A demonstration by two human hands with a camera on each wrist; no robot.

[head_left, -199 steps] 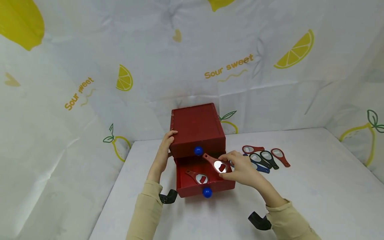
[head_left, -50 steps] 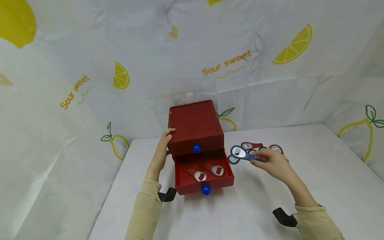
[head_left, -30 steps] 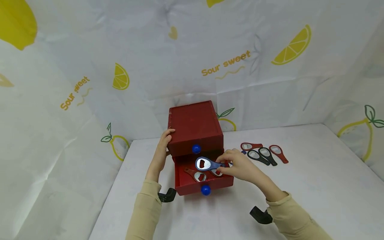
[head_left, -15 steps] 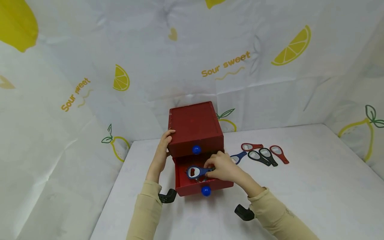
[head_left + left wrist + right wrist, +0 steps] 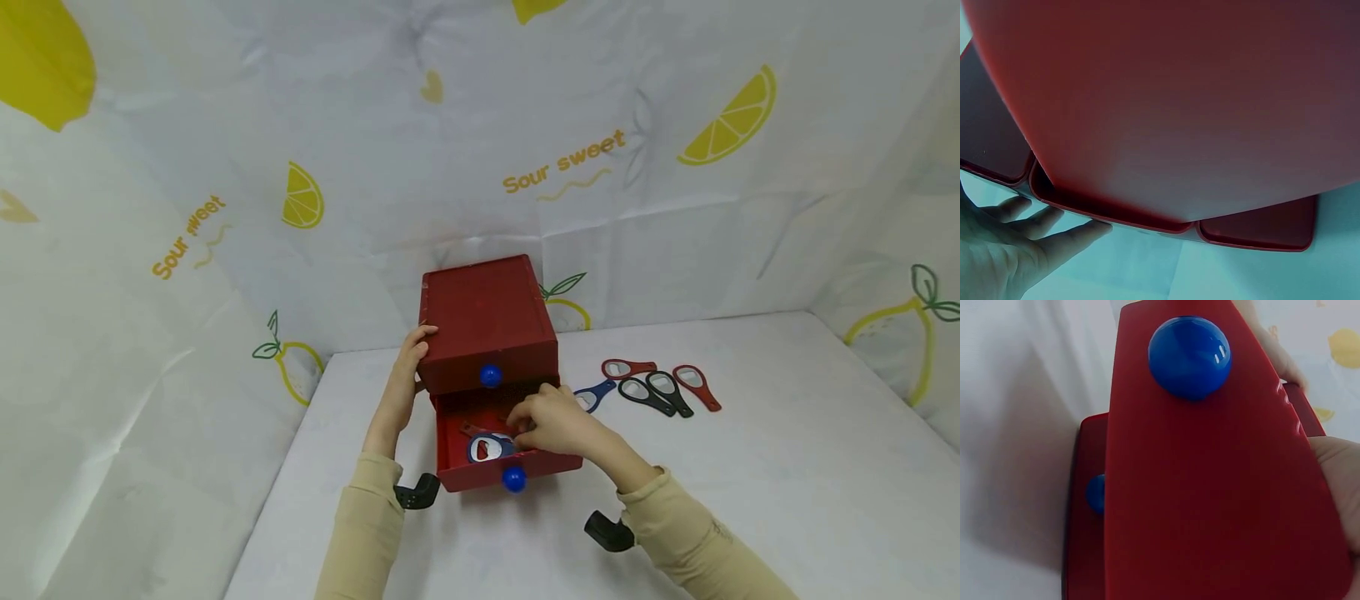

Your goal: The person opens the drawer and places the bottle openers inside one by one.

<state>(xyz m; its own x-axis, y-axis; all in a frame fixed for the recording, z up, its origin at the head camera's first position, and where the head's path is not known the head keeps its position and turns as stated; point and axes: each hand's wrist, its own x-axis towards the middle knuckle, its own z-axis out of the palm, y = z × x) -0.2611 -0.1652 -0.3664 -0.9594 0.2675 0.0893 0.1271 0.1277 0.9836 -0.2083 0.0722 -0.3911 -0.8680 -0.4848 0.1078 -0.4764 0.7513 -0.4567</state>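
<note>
My left hand [image 5: 402,385] rests against the left side of a red two-drawer cabinet [image 5: 486,310], fingertips at its top edge. In the left wrist view its fingers [image 5: 1079,240] lie fairly straight along the cabinet's side. The lower drawer [image 5: 476,478] is pulled out. Inside it my right hand [image 5: 558,423] pinches the handle end of a blue bottle opener [image 5: 486,448], whose metal head lies low behind the drawer front. The handle of a red bottle opener [image 5: 471,429] shows behind it; the drawer's right part is hidden by the hand. In the right wrist view, the drawer front hides the fingertips.
Right of the cabinet lie several bottle openers: a blue one [image 5: 596,395], a red one [image 5: 628,368], two black ones, and another red one [image 5: 697,387]. The upper drawer with its blue knob [image 5: 491,376] is closed. A lemon-print cloth [image 5: 420,192] hangs behind.
My right hand has laid a red bottle opener in the drawer, picked up a blue one from the table, carried it left and lowered it into the drawer. My left hand stays at the cabinet.
</note>
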